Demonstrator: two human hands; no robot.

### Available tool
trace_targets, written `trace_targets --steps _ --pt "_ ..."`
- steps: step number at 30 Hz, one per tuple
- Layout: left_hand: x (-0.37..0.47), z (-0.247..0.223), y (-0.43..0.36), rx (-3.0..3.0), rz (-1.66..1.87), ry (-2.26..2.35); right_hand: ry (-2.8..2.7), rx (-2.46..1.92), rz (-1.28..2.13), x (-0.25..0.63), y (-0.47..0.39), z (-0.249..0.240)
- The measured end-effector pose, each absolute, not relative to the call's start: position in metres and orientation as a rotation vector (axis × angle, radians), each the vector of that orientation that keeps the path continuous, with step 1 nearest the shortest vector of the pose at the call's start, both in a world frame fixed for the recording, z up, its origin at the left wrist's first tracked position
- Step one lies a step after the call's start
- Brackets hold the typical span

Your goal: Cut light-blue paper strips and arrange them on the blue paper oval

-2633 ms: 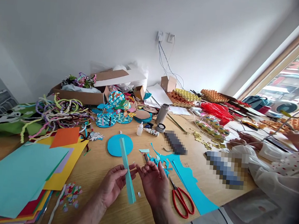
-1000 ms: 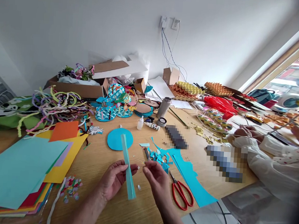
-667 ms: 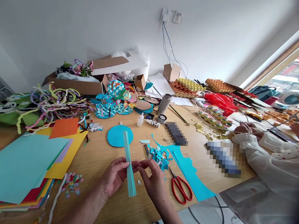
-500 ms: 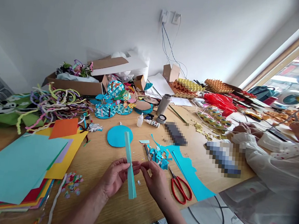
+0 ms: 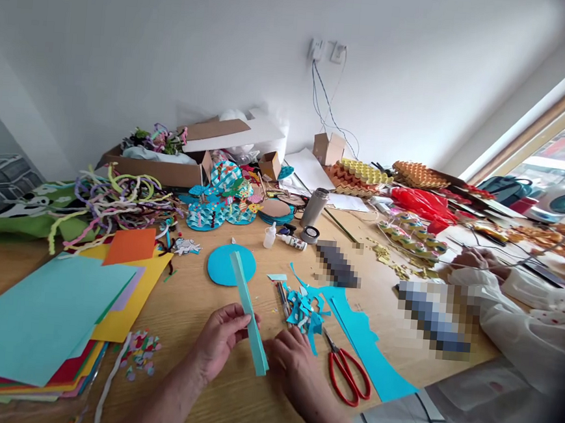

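Observation:
My left hand (image 5: 221,340) pinches a folded light-blue paper strip (image 5: 247,306) between thumb and fingers, at about mid-length. The strip slants upright, and its lower end fans slightly apart into layers. Close to that lower end, low over the tabletop, is my right hand (image 5: 294,362). Its fingers are curled together, with the tips dark and partly hidden, so what they hold cannot be made out. Behind the strip's top lies a round blue disc (image 5: 222,264). Red-handled scissors (image 5: 348,376) rest right of my right hand, near blue paper scraps (image 5: 304,308).
Coloured paper sheets (image 5: 44,310) are stacked at left beside small confetti pieces (image 5: 142,350). A cut blue sheet (image 5: 373,355) lies at right. Farther back stand a glue bottle (image 5: 269,236) and a metal flask (image 5: 315,207). Another person's sleeve (image 5: 490,306) reaches in from the right.
My right hand has moved away from my left fingertips, down to the tabletop by the strip's lower end. A small white piece there is no longer visible. The whole view has shifted slightly.

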State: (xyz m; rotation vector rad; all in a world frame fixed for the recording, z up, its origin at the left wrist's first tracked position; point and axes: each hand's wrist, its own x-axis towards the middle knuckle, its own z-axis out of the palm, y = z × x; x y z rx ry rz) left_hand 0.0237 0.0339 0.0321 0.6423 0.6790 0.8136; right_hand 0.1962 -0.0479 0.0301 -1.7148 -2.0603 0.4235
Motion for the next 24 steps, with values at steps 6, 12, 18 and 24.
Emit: trace_targets --steps 6,12,18,24 --pt "0.027 0.030 0.031 0.679 0.829 0.741 -2.150 -1.780 0.373 0.184 -0.044 0.021" --pt "0.026 0.028 0.032 0.692 0.854 0.776 -2.146 -1.800 0.296 0.190 -0.038 0.015" --pt "0.028 0.023 0.036 0.646 0.886 0.780 -1.949 -1.885 0.031 0.231 -0.029 0.016" --pt "0.028 0.022 0.037 0.656 0.930 0.811 -1.767 -1.865 0.025 0.240 -0.032 0.031"
